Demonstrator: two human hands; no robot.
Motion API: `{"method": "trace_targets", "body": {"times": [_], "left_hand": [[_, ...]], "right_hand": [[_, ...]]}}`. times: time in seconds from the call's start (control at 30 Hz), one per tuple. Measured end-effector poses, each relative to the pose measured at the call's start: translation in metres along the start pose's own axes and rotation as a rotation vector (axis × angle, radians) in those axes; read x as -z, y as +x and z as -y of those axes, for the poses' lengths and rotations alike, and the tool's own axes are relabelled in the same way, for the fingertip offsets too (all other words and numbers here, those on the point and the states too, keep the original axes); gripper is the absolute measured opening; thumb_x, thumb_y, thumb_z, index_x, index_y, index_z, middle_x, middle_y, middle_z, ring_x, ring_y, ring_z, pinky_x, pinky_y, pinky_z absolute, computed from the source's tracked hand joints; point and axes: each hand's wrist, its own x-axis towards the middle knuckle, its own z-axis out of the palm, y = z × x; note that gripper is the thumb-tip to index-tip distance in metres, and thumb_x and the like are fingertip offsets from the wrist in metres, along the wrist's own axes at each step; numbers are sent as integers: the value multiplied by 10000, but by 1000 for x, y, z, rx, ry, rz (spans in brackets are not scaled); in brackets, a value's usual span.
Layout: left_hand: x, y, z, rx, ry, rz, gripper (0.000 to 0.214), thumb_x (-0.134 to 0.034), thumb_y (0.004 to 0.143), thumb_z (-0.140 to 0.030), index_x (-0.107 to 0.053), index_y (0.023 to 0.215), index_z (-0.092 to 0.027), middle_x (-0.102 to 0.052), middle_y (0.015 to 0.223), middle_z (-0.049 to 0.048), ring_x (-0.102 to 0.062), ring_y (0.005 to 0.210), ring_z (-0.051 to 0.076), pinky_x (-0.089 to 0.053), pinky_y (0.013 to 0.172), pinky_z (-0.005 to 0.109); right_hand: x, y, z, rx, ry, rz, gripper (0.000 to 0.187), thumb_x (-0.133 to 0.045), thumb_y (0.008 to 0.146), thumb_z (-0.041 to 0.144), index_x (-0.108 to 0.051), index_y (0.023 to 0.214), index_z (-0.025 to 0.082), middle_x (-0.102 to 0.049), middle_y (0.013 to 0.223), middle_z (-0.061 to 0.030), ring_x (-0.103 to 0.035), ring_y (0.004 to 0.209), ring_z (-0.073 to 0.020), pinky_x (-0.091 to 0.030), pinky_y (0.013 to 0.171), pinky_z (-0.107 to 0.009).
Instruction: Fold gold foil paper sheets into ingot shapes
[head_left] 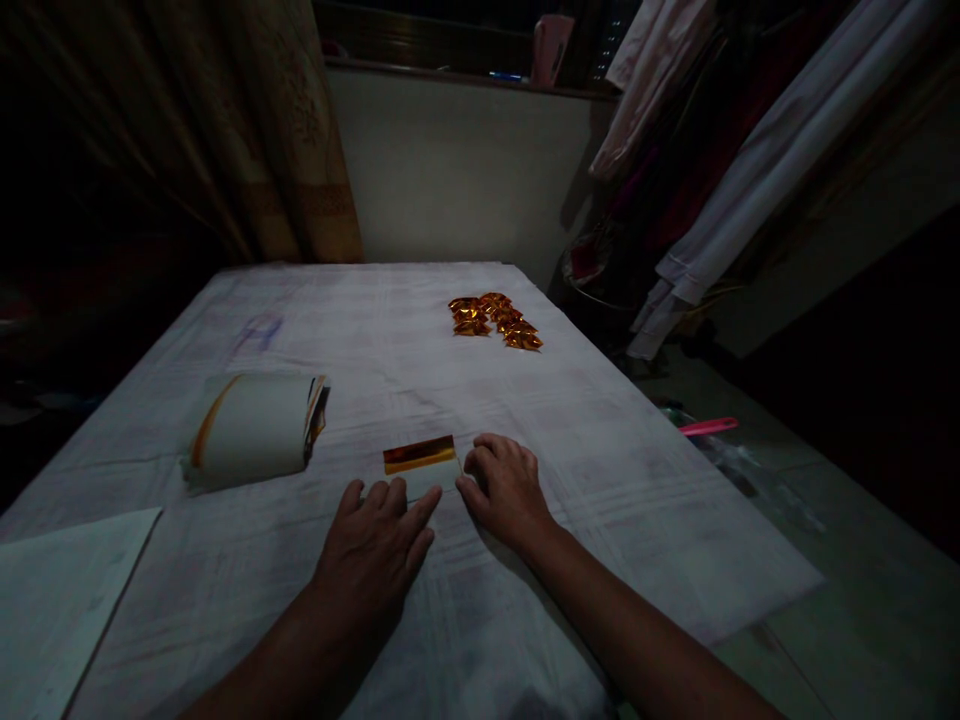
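A small white paper sheet with a shiny gold foil band (418,456) lies flat on the table in front of me. My left hand (379,530) rests at its lower left edge, fingers stretched out and the index finger on the paper. At the right edge, my right hand (502,488) has its thumb and fingers curled together, pinching the sheet's side. Several small folded gold foil pieces (495,318) sit in a cluster farther back on the right.
A thick bent stack of similar paper (255,425) stands at the left. Nearer, a flat white sheet (67,590) lies at the table's left edge. The table (337,330) has a pale checked cover. Clothes (720,200) hang at the right; a curtain (285,130) hangs back left.
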Motion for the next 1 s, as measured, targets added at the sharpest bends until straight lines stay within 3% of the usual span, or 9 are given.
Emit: {"method": "trace_targets", "body": {"times": [0.3, 0.67, 0.8, 0.87, 1.0], "left_hand": [[2, -31, 26, 20, 21, -66, 387, -447, 982, -269, -633, 1321, -295, -648, 1155, 92, -588, 998, 282, -335, 949, 485], [5, -42, 39, 28, 91, -54, 387, -432, 978, -267, -645, 1299, -299, -666, 1123, 79, -597, 982, 266, -352, 922, 461], [11, -33, 29, 12, 94, -114, 294, -477, 969, -291, -698, 1151, -224, -672, 1138, 109, -611, 977, 282, -380, 897, 462], [13, -22, 17, 13, 86, -135, 251, -492, 974, -298, -713, 948, -182, -680, 1122, 133, -618, 970, 290, -396, 884, 458], [14, -6, 2, 103, 83, -125, 326, -498, 978, -383, -686, 883, -135, -674, 953, 153, -607, 900, 314, -419, 827, 470]], "right_hand": [[0, -1, 0, 18, 13, -34, 61, -679, 861, 227, -622, 884, 232, -654, 1185, -79, -555, 1177, -263, -362, 990, -444], [-3, -1, -2, 22, 10, -48, 70, -686, 859, 225, -623, 888, 224, -657, 1188, -84, -559, 1175, -269, -359, 991, -447], [-3, -1, -1, 24, 13, -66, 57, -678, 860, 233, -624, 875, 230, -660, 1171, -81, -560, 1159, -266, -362, 987, -445], [-3, -1, 0, 24, 11, -65, 59, -680, 857, 228, -624, 878, 231, -659, 1172, -78, -557, 1165, -263, -359, 993, -444], [-3, -1, 0, 18, 10, -65, 72, -680, 851, 207, -626, 894, 228, -656, 1184, -75, -556, 1175, -257, -356, 998, -441]]}}
